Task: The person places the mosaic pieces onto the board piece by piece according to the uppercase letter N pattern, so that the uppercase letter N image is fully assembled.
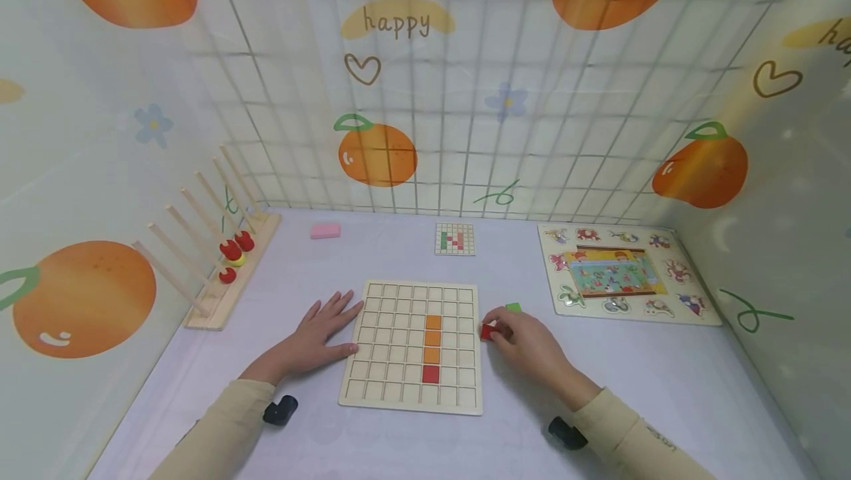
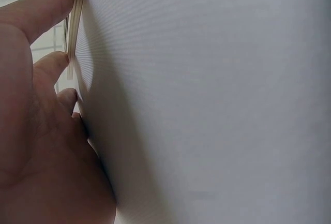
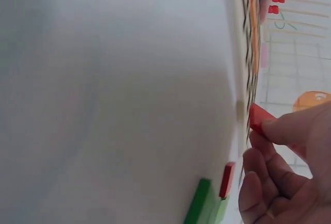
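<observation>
A wooden grid board [image 1: 385, 382] lies flat on the table, with three orange square tiles [image 1: 432, 338] and one red square tile [image 1: 431, 374] in a single column. My left hand [image 1: 312, 340] has its fingers spread, thumb and fingertips touching the board's left edge. Just off the right edge, my right hand [image 1: 532, 343] pinches a red tile [image 3: 259, 116] between thumb and forefinger. Below that hand in the right wrist view are another red tile [image 3: 227, 180] and green tiles [image 3: 201, 203]; the hand mostly covers these in the head view.
Behind the board lies a small pattern card [image 1: 455, 239] with coloured squares. A pink block [image 1: 326, 231] is at the back left. On the left stands a wooden peg rack [image 1: 213, 315] with red and yellow beads; a picture puzzle board [image 1: 558, 301] lies at the right.
</observation>
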A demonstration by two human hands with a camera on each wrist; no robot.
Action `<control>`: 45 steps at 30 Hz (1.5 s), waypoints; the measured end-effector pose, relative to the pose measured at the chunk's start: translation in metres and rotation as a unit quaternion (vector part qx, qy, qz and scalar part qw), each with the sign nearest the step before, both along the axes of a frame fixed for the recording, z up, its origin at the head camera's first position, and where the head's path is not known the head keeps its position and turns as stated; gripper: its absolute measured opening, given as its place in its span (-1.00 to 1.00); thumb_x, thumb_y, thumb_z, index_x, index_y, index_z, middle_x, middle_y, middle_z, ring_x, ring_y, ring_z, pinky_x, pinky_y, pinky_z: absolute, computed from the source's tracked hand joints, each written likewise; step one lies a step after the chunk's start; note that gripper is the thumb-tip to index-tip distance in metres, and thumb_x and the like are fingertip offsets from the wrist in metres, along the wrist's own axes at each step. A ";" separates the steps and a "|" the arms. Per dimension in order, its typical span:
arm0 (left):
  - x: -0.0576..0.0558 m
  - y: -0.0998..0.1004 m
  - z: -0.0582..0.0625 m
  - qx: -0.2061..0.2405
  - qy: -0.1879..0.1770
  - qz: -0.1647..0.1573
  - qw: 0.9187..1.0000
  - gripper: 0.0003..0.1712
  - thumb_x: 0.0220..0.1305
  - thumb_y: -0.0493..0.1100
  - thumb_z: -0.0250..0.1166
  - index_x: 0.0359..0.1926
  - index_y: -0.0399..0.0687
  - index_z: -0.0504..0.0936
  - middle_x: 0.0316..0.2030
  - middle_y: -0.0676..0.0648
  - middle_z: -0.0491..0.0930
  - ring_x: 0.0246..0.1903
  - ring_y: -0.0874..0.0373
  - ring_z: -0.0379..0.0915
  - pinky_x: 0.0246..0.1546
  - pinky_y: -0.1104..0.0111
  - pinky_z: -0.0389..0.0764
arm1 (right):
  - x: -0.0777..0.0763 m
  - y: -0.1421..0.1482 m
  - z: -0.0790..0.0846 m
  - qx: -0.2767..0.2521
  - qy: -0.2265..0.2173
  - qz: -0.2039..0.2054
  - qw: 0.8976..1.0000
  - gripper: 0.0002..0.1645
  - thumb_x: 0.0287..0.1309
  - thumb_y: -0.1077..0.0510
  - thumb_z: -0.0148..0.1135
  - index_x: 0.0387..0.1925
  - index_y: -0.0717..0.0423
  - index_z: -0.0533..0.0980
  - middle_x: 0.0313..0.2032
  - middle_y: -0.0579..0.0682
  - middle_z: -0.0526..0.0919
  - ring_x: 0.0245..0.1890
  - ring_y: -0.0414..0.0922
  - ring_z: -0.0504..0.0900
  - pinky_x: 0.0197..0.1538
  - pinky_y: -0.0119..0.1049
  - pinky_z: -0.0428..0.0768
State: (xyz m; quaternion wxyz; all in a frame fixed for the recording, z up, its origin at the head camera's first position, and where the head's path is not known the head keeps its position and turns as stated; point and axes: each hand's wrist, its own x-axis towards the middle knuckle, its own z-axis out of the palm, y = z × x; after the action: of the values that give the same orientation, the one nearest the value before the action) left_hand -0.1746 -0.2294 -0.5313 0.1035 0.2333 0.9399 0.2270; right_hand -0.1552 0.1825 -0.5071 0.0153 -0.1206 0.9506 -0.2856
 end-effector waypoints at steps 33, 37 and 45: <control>0.000 -0.001 -0.001 0.001 -0.002 -0.001 1.000 -0.05 0.36 0.31 0.23 0.61 0.11 0.11 0.62 -0.13 -0.11 0.59 -0.18 -0.34 0.51 -0.18 -0.33 | 0.005 -0.078 0.003 -0.082 0.006 0.133 0.988 -0.83 0.26 0.20 0.40 -0.15 -0.11 0.68 -0.31 -0.31 0.69 -0.31 -0.32 0.58 -0.18 -0.37 0.63; 0.000 -0.001 -0.001 0.002 -0.002 -0.001 1.000 -0.04 0.36 0.32 0.23 0.61 0.11 0.11 0.62 -0.12 -0.11 0.59 -0.17 -0.34 0.51 -0.18 -0.34 | 0.007 -0.086 0.000 -0.059 0.001 0.138 0.989 -0.84 0.28 0.15 0.39 -0.13 -0.15 0.68 -0.33 -0.33 0.66 -0.31 -0.32 0.54 -0.16 -0.37 0.61; 0.000 -0.001 -0.002 0.001 -0.002 0.000 1.000 -0.05 0.36 0.32 0.24 0.61 0.12 0.11 0.62 -0.12 -0.11 0.59 -0.17 -0.34 0.51 -0.18 -0.34 | 0.012 -0.098 0.001 -0.015 0.001 0.125 0.992 -0.85 0.26 0.07 0.41 -0.14 -0.20 0.72 -0.32 -0.36 0.63 -0.31 -0.30 0.46 -0.23 -0.41 0.55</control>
State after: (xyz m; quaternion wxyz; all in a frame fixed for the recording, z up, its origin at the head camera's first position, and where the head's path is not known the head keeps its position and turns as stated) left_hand -0.1748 -0.2307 -0.5336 0.1049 0.2333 0.9394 0.2281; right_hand -0.1433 0.0844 -0.5064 0.0483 -0.2389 0.9237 -0.2956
